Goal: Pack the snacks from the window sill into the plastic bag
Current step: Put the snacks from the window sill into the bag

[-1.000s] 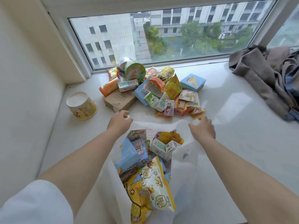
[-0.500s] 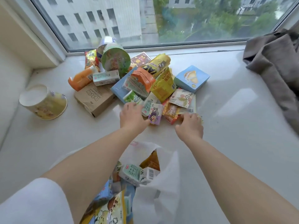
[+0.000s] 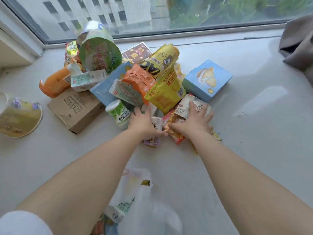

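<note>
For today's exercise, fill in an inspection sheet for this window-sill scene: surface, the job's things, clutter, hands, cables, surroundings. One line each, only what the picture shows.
Surface: pale window sill, a few small specks, otherwise bare around the pile.
Job's things: snack pile at the sill's middle, boxes, packets and a tilted green-lidded cup; plastic bag near the bottom edge, some snacks already inside.
Clutter: brown cardboard box beside the pile; paper cup lying on its side at left; grey cloth at right.
Hands: left hand and right hand pressed on small packets at the pile's near edge; grasp unclear.
Cables: nothing seen.
Surroundings: window, buildings and trees outside.
</note>
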